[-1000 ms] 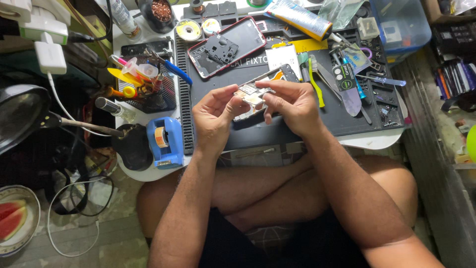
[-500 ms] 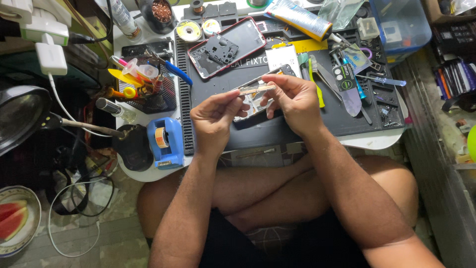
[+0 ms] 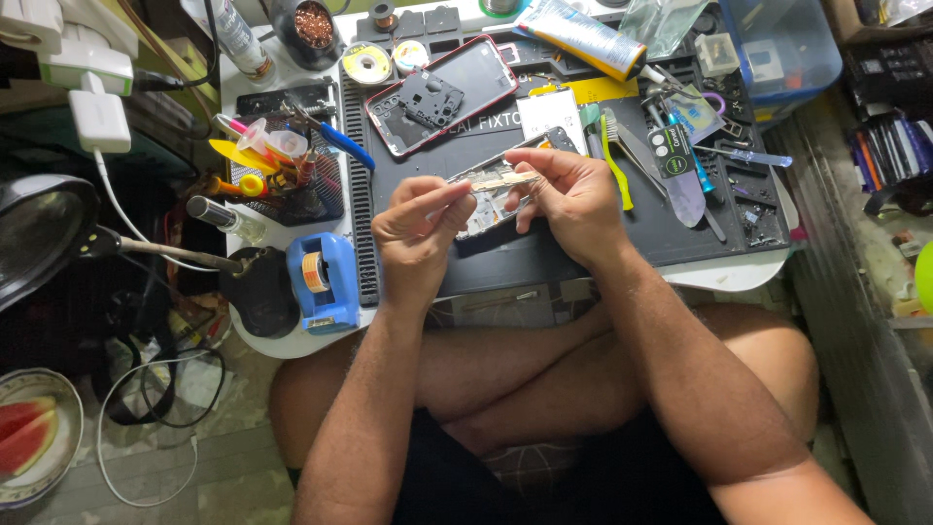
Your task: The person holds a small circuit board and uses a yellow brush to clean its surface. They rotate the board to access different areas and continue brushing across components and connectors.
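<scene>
Both hands hold an opened phone body (image 3: 496,185) with its inner parts showing, raised a little above the dark work mat (image 3: 583,243). My left hand (image 3: 418,233) grips its left end between thumb and fingers. My right hand (image 3: 573,199) grips its right end, with the thumb and forefinger pinching a thin strip along the upper edge. A second phone frame with a red rim (image 3: 442,92) lies flat on the mat behind them.
A blue tape dispenser (image 3: 321,282) stands at the mat's left. A basket of small tools (image 3: 277,175), tweezers and a green brush (image 3: 607,156), a glue tube (image 3: 583,34) and a blue plastic box (image 3: 777,49) crowd the table. A lamp (image 3: 44,233) and a plate of watermelon (image 3: 29,437) are on the left.
The hands and the phone body have shifted slightly up and away from me. The right fingers have moved along the upper edge of the phone body.
</scene>
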